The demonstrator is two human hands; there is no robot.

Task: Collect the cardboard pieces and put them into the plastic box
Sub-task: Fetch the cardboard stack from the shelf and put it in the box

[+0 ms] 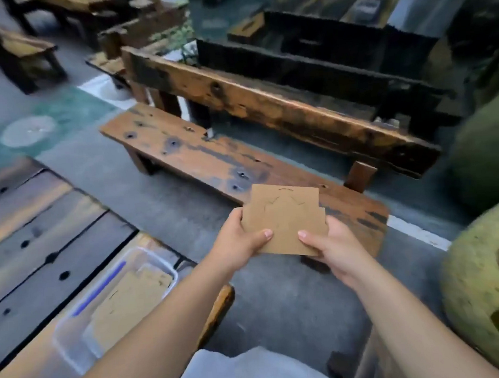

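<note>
Both hands hold a small stack of brown cardboard pieces [285,218] in the air, over the near end of a wooden bench. My left hand [240,239] grips the stack's left edge with the thumb on top. Gripping the lower right edge is my right hand [333,248]. A clear plastic box [75,328] with a blue strip sits on the wooden table at lower left, under my left forearm. More cardboard pieces [126,306] lie flat inside it.
The plank table [33,233] fills the left side. A worn wooden bench [211,162] with a thick backrest [266,105] stands ahead on grey pavement. Large mossy green rounded shapes [491,284] sit at the right. More benches stand at the far left.
</note>
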